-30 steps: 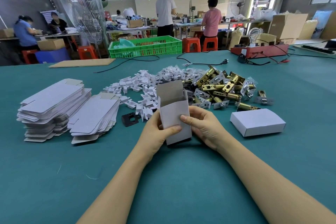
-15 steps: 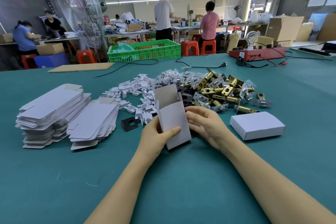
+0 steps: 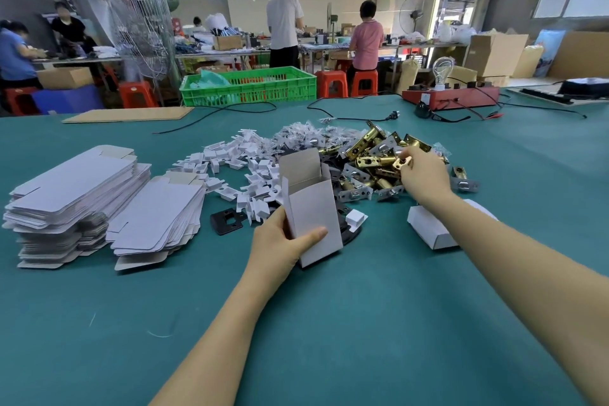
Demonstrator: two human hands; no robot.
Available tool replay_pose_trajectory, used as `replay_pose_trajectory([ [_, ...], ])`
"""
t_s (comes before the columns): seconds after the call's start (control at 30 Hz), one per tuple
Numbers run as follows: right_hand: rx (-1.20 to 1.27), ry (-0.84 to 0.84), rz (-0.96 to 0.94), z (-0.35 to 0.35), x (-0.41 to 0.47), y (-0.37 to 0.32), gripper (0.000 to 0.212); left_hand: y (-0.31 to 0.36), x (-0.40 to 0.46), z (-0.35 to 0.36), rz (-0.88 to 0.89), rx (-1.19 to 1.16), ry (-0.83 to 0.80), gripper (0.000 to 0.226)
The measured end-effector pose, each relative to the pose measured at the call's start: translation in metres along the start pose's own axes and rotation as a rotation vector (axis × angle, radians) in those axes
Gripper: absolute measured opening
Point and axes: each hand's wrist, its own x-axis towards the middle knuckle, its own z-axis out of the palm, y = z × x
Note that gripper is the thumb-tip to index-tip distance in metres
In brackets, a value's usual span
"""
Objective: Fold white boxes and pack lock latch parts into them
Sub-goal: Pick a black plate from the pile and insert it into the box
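Right hand (image 3: 423,175) is out over the pile of brass latch parts (image 3: 372,158), fingers (image 3: 407,155) curled in and pinching one brass latch (image 3: 402,162) at the pile's near right edge. Left hand (image 3: 280,245) grips the folded white box (image 3: 313,217), thumb (image 3: 311,236) pressed across its front face, the other fingers wrapped behind its left side. The box stands upright, tilted a little, its bottom corner down on the green desk (image 3: 296,323) and its top flap (image 3: 300,166) standing open. Just behind the box lies a scatter of small white plastic pieces (image 3: 237,168), with a black plate (image 3: 227,221) flat beside the left hand. Under the right forearm sits a closed white box (image 3: 431,227), partly hidden. Further left, two stacks of flat box blanks (image 3: 82,194) rest on the desk. At the far edge, a green crate (image 3: 250,86) and a red device (image 3: 451,99) carrying a clear bulb.
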Motion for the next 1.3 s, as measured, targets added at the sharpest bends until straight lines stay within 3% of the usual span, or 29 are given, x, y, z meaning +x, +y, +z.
replay_pose_trajectory([
  [0.23, -0.712, -0.071, -0.314, 0.0, 0.014, 0.009, 0.051, 0.0, 0.0, 0.0, -0.008, -0.006, -0.004, 0.042],
  [0.37, -0.901, -0.041, -0.49, -0.006, 0.016, 0.005, 0.04, 0.002, -0.001, -0.001, -0.009, -0.019, -0.008, 0.04],
  [0.5, -0.939, 0.002, -0.592, -0.015, 0.025, 0.01, 0.046, 0.003, -0.001, -0.001, -0.024, -0.049, -0.014, 0.043],
  [0.57, -0.897, 0.049, -0.593, -0.018, 0.026, 0.015, 0.04, 0.003, 0.0, 0.0, -0.03, -0.061, -0.015, 0.044],
  [0.67, -0.724, 0.181, -0.501, -0.022, 0.025, 0.018, 0.013, 0.003, 0.0, 0.0, -0.032, -0.082, -0.016, 0.043],
  [0.87, -0.559, 0.126, -0.562, -0.018, 0.021, 0.02, 0.021, 0.003, 0.0, 0.0, -0.032, -0.1, -0.02, 0.04],
  [1.1, 0.188, 0.369, -0.085, -0.048, 0.025, -0.003, 0.015, 0.001, 0.001, 0.0, -0.038, -0.101, -0.015, 0.042],
  [1.3, 0.376, 0.291, -0.04, -0.064, -0.01, -0.042, 0.007, 0.001, 0.001, 0.0, -0.052, -0.115, -0.098, 0.05],
])
